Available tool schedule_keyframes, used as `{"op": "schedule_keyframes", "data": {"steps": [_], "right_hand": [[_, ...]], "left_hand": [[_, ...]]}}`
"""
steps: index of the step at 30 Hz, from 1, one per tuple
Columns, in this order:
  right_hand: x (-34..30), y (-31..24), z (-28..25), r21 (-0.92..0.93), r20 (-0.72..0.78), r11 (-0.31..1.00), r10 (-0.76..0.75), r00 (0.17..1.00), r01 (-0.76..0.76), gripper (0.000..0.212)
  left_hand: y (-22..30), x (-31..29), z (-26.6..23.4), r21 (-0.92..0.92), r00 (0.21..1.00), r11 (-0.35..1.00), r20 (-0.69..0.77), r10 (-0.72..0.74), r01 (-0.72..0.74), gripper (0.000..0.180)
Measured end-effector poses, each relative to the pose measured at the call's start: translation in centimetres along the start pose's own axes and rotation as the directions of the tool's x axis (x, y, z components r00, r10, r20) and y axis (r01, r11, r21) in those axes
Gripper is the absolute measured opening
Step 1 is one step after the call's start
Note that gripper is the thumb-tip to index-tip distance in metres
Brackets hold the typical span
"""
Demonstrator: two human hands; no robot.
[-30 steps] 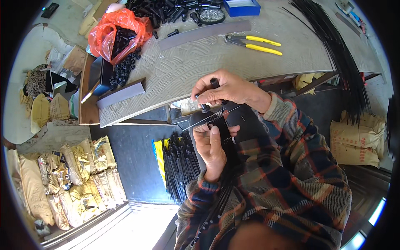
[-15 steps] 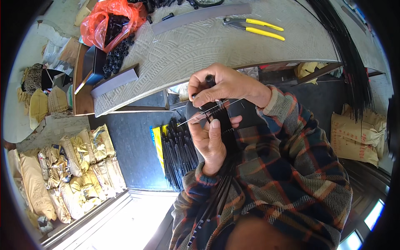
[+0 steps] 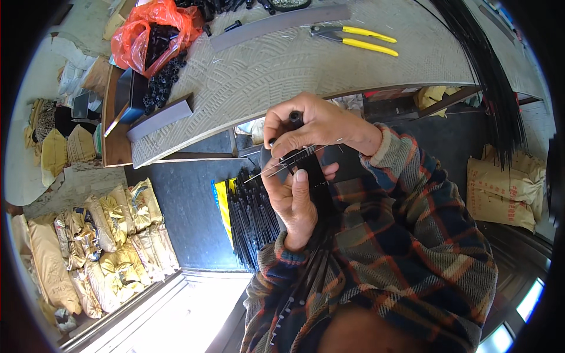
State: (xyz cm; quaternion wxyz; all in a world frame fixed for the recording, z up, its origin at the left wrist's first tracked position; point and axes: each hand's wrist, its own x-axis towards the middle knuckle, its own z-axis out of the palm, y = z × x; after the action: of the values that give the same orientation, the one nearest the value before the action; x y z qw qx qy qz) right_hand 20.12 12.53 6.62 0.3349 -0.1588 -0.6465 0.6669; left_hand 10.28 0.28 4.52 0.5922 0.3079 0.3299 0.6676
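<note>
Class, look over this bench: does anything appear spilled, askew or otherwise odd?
Small black parts lie loose outside the red plastic bag, as if spilled. A bundle of thin black strands hangs over the bench's edge, which looks untidy.

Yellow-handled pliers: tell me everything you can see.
The yellow-handled pliers lie on the grey, textured tabletop, beyond the right hand. Two long yellow grips, plastic-looking, spread apart and point right; the dark, metal-looking head points left, close to a long grey strip. Whether the jaws are parted is too small to tell. Neither the right nor the left hand touches them.
</note>
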Motion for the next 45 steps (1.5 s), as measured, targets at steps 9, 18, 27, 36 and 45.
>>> {"op": "schedule_keyframes", "data": {"steps": [9,18,27,36,45], "right_hand": [[0.1,0.3,0.1,-0.037,-0.003,0.999,0.020,1.000,-0.020,0.018],[-2.9,0.8,-0.1,0.316,-0.329,0.946,0.035,0.944,0.076,0.019],[-4.3,-0.6,3.1,-0.017,-0.509,1.000,0.004,0.861,-0.015,0.010],[-4.7,0.8,4.3,0.093,-0.596,0.995,0.035,0.802,0.027,0.010],[-4.9,2.1,5.1,0.045,-0.654,0.987,-0.085,0.751,0.151,0.023]], "left_hand": [[-0.3,-0.1,-0.3,0.006,0.999,1.000,-0.025,0.028,-0.028,0.036],[-0.1,0.4,-0.3,-0.019,0.988,0.998,-0.140,0.065,-0.068,0.031],[-0.4,0.5,-1.3,0.054,0.978,0.992,-0.167,0.123,-0.115,0.031],[-0.6,0.5,-1.5,0.093,0.967,0.977,-0.150,0.206,-0.193,0.032],[-0.7,0.5,-1.3,0.103,0.970,0.978,-0.145,0.194,-0.180,0.032]]}}
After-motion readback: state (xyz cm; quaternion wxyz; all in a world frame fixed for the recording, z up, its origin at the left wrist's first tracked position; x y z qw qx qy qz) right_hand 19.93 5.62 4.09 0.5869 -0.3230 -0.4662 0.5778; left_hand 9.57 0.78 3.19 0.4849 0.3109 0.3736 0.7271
